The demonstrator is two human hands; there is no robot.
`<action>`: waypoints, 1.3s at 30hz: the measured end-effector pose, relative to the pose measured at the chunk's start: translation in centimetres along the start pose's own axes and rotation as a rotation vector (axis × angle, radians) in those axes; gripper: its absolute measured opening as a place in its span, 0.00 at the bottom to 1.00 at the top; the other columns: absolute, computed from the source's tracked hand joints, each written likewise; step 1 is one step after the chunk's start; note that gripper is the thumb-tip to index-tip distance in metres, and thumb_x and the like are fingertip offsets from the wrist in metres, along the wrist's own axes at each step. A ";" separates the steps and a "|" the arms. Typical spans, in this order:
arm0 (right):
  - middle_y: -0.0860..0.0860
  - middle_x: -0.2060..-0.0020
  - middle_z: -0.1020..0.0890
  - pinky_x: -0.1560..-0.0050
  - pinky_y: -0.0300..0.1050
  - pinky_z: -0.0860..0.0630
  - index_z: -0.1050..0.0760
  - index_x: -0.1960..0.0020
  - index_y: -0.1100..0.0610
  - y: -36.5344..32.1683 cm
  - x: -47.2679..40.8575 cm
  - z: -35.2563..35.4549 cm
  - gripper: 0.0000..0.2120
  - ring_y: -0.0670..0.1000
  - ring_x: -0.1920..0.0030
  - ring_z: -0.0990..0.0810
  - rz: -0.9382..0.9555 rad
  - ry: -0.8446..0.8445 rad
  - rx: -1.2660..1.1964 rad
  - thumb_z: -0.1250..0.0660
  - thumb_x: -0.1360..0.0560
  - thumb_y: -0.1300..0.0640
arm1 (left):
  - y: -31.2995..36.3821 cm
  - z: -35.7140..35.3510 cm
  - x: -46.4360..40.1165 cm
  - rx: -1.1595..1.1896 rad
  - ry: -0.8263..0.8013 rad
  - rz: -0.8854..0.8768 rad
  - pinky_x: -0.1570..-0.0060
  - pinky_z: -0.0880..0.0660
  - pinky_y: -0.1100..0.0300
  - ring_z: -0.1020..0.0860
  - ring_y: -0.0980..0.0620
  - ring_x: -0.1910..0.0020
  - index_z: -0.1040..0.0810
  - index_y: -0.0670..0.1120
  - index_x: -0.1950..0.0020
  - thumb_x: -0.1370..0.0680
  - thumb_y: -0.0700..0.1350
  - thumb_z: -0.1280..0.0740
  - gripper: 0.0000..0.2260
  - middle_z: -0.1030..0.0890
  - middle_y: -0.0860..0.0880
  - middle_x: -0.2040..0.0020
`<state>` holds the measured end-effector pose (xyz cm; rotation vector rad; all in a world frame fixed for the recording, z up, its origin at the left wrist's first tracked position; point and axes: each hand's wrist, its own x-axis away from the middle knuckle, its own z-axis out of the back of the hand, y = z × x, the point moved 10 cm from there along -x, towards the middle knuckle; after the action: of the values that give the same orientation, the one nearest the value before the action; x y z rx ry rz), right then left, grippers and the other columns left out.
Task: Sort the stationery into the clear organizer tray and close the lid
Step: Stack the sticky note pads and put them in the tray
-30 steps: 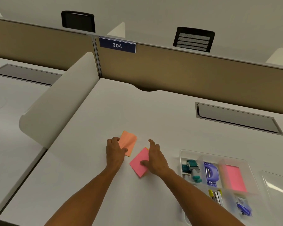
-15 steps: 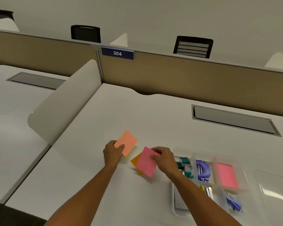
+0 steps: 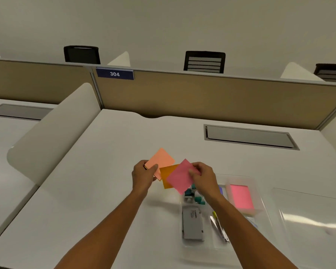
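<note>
My left hand pinches a light-orange sticky-note pad lifted off the white desk. My right hand pinches a pink sticky-note pad, also raised, just left of the clear organizer tray. A darker orange pad shows between and below the two, partly covered by the pink one. The tray holds a pink note stack, a grey box, teal clips and pens; my right forearm hides part of it.
The clear lid lies flat on the desk right of the tray. A white curved divider stands on the left, a tan partition at the back, and a grey cable hatch sits behind the tray.
Both hands have lifted their pads off the desk, uncovering the darker orange pad. The pink pad has moved right toward the tray.
</note>
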<state>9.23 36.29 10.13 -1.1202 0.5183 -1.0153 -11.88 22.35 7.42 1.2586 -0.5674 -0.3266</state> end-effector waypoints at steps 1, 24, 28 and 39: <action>0.46 0.51 0.19 0.57 0.41 0.23 0.23 0.45 0.51 0.1 0.0 1.2 0.09 0.48 0.50 0.20 0.005 0.023 -0.008 0.37 0.22 0.61 | 0.4 -0.9 0.2 0.002 -0.016 -0.007 0.59 0.19 0.55 0.19 0.48 0.53 0.24 0.45 0.45 0.23 0.43 0.31 0.08 0.19 0.47 0.50; 0.55 0.36 0.25 0.56 0.41 0.25 0.26 0.35 0.53 6.7 -1.2 18.9 0.19 0.57 0.42 0.23 -0.086 0.220 0.412 0.33 0.23 0.67 | 2.4 -18.9 7.6 -0.128 -0.339 -0.059 0.54 0.17 0.53 0.19 0.44 0.47 0.29 0.44 0.34 0.23 0.42 0.31 0.18 0.24 0.45 0.39; 0.55 0.37 0.23 0.48 0.44 0.24 0.22 0.39 0.54 8.0 -2.0 18.3 0.19 0.56 0.40 0.23 -0.089 0.192 0.464 0.35 0.25 0.72 | 2.2 -19.4 7.6 -0.177 -0.343 -0.065 0.53 0.17 0.52 0.19 0.43 0.46 0.29 0.45 0.34 0.23 0.43 0.30 0.18 0.24 0.45 0.38; 0.54 0.38 0.21 0.40 0.43 0.28 0.22 0.38 0.57 12.0 -2.7 15.6 0.17 0.54 0.40 0.23 -0.118 0.091 0.536 0.40 0.23 0.69 | 1.5 -20.3 6.6 -0.157 -0.348 -0.037 0.52 0.18 0.49 0.19 0.44 0.47 0.28 0.45 0.35 0.23 0.42 0.30 0.18 0.23 0.45 0.39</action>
<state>24.97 47.23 4.92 -0.6333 0.2279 -1.2219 4.95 35.50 6.37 1.0669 -0.7997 -0.6168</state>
